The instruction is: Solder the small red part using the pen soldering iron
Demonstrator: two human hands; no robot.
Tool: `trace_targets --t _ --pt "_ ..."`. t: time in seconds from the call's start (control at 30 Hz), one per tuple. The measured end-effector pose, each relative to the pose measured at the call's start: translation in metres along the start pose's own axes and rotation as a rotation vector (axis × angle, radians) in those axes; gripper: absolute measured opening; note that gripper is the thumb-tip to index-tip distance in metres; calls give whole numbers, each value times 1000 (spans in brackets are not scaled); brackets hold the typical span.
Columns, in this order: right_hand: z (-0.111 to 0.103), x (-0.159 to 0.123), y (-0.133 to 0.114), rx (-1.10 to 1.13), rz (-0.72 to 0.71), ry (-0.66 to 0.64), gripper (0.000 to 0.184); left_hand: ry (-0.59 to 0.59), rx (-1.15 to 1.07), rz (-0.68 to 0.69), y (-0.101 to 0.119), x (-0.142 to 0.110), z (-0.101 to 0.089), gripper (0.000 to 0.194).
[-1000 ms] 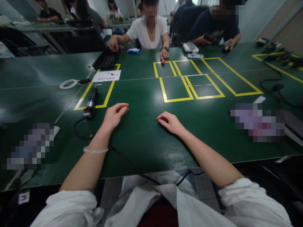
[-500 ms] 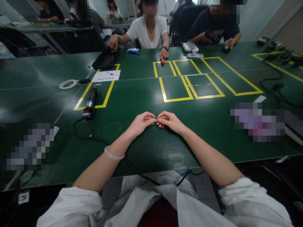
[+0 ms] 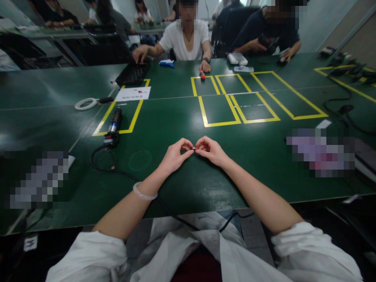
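Note:
My left hand (image 3: pixel 175 155) and my right hand (image 3: pixel 214 152) meet fingertip to fingertip above the green table (image 3: pixel 188 184). Both are closed in a pinch on a tiny piece with red and silver showing (image 3: pixel 194 149). Most of it is covered by my fingers, so its kind cannot be made out. A pale bangle (image 3: pixel 145 192) circles my left wrist. Off to the left of my hands lies a black cylindrical device (image 3: pixel 114 121) with a blue and silver band and a black cable.
Yellow tape frames (image 3: pixel 223 124) mark the table beyond my hands. A printed sheet (image 3: pixel 133 93), an open black case (image 3: pixel 133 73) and a white cable coil (image 3: pixel 85 104) lie at left. Across the table, a co-worker's hand (image 3: pixel 205 66) touches a red-tipped item (image 3: pixel 202 75). Blurred-out objects flank me.
My hands stay together in almost the same place. Their fingers have shifted a little, and more red shows on the small piece between them.

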State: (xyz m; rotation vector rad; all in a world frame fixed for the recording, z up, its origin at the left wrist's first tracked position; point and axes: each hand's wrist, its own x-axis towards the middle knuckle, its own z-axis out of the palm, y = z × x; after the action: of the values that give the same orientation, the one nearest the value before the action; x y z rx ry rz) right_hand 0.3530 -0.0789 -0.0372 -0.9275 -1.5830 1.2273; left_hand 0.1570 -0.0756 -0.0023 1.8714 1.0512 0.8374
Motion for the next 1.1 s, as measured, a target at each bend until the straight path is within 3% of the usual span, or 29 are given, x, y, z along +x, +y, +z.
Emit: trace_targets --t 0.3,0.57,0.63,0.73,0.83,0.93,1.0,1.1 --pt "0 -2 -6 -363 -210 28 12 26 127 114 -6 -1 -1 15" --pt "-3 -1 0 -299 -96 11 14 -64 191 104 -8 3 -11 23" --pt "-4 0 4 -270 -48 24 17 -2 292 117 -13 8 -26 27" --pt "-7 3 11 -149 -16 59 25 227 556 46 -30 12 -65 33" --pt "-8 4 16 -77 -15 58 27 455 793 -186 -54 6 -115 46" --pt "-8 5 16 -75 -12 43 25 605 868 -362 -77 -8 -160 58" --pt "-8 4 15 -79 -7 40 24 645 886 -491 -88 -17 -182 66" --pt "-9 4 15 -97 -3 31 20 591 858 -691 -100 -24 -205 69"
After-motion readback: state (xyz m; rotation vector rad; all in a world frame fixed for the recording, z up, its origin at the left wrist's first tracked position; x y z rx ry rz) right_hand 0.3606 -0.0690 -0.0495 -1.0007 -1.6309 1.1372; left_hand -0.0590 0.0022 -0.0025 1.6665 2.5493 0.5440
